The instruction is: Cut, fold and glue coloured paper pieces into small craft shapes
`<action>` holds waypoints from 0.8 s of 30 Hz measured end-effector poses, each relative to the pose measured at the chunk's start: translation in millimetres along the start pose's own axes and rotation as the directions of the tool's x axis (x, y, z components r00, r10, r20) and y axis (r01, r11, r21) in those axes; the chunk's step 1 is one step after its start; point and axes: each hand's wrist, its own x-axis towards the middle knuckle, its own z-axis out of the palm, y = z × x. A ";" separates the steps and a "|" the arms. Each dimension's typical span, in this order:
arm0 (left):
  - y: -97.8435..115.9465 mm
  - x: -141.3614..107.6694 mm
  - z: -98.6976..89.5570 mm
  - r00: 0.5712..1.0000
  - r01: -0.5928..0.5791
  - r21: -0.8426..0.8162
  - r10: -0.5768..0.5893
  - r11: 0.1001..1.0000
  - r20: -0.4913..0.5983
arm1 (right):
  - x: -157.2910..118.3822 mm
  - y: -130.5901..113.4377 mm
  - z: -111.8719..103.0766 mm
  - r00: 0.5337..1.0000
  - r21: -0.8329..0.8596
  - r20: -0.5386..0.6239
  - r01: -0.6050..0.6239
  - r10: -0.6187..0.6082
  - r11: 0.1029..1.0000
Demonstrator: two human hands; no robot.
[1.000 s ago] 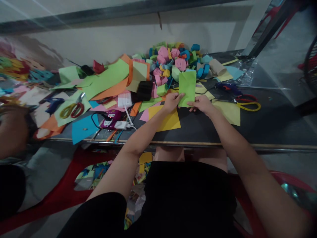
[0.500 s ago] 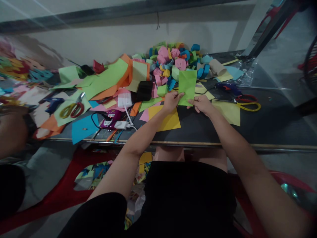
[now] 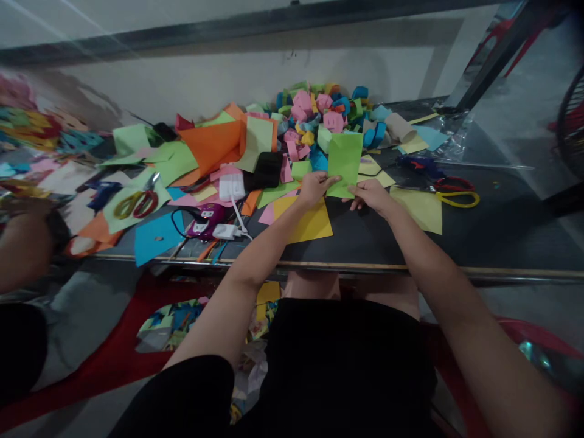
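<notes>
Between my hands a rectangular sheet of bright green paper [image 3: 345, 159] is held up off the table. My left hand [image 3: 314, 187] pinches its lower left edge with thumb and fingers. The lower right corner is gripped by my right hand [image 3: 370, 193], thumb on top. Under my left forearm lies a yellow-orange sheet [image 3: 314, 222], with pink paper beside it. A pale yellow sheet [image 3: 422, 210] rests to the right of my right hand. Behind the green paper is a heap of folded paper pieces [image 3: 319, 109] in pink, blue, green and yellow.
Red-and-yellow scissors [image 3: 457, 193] and a blue glue gun [image 3: 422, 165] lie at the right. Further left are a purple power strip [image 3: 207, 220] with a white plug, another pair of scissors [image 3: 137, 204] and a blue sheet [image 3: 157, 238]. A co-worker's arm [image 3: 22, 249] reaches in at far left.
The orange sheet left of the heap has flopped over the green sheet there. My hands keep the same hold on the green paper, nearly still. The view has shifted slightly.
</notes>
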 end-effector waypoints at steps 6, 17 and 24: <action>4.1 -0.4 0.1 0.999 0.046 -0.028 -0.046 0.999 0.002 | 0.8 2.8 0.3 0.999 0.001 -0.033 0.043 -0.043 0.999; 21.7 -4.9 -6.9 0.958 0.208 -0.173 -0.164 0.963 0.236 | 3.5 7.3 0.2 0.999 0.087 -0.023 0.034 -0.032 0.996; 17.9 -3.4 -8.0 0.938 0.256 -0.187 -0.197 0.948 0.286 | 6.3 10.8 0.4 0.998 0.141 -0.049 0.047 -0.040 0.989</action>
